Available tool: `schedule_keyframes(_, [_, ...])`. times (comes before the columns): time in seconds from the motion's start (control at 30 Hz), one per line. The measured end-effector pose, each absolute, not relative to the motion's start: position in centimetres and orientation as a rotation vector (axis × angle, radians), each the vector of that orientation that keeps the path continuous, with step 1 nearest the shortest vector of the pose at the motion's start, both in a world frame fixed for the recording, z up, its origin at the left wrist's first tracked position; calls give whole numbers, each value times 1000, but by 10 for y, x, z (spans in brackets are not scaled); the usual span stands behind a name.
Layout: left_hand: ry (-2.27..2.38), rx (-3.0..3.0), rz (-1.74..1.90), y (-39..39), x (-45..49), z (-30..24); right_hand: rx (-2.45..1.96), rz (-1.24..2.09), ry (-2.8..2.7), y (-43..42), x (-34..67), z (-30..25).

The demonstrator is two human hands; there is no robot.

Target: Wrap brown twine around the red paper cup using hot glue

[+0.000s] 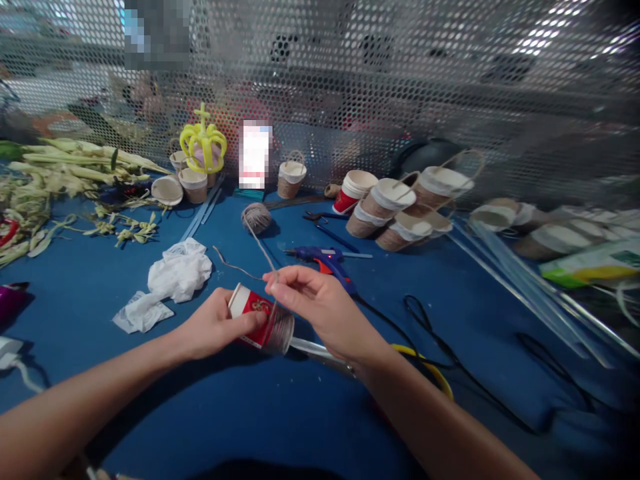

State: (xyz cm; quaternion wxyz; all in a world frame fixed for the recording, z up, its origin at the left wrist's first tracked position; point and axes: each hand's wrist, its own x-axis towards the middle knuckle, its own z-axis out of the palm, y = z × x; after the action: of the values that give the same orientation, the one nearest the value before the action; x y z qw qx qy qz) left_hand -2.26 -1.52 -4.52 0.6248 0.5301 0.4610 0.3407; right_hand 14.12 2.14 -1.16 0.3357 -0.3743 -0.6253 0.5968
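Note:
A red and white paper cup [255, 309] lies tilted in my left hand [220, 322], its fingers wrapped round the side and the thumb on the red print. Grey-brown twine [283, 331] is wound round the cup's base end. My right hand [320, 303] pinches the twine between thumb and fingertips just above the cup. From there the strand runs back to a ball of twine [257, 219]. A loose twine end [235, 268] lies left of the right fingertips. Scissors [320, 353] with yellow handles rest partly hidden under my right wrist.
A blue glue gun [320, 255] with a black cord lies behind my right hand. Twine-wrapped cups [383, 200] stand at the back right, near clear glue sticks [530, 293]. Crumpled white cloth [180, 270] is at left; a perforated metal screen [320, 87] bounds the back.

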Motion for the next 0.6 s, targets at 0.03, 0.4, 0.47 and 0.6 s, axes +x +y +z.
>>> schedule_keyframes(0.03, [1058, 1164, 783, -14, -23, -46, -988, 1513, -1635, 22, 142, -10])
schedule_keyframes(0.4, [1115, 887, 781, -9, -22, -41, -1005, 1249, -1795, 19, 146, -2])
schedule_keyframes(0.47, [1114, 847, 790, -9, -22, -39, -992, 1219, -1827, 17, 147, 0])
schedule_keyframes(0.6, [1131, 909, 784, -10, -21, -39, -1012, 1151, -1870, 16, 147, 1])
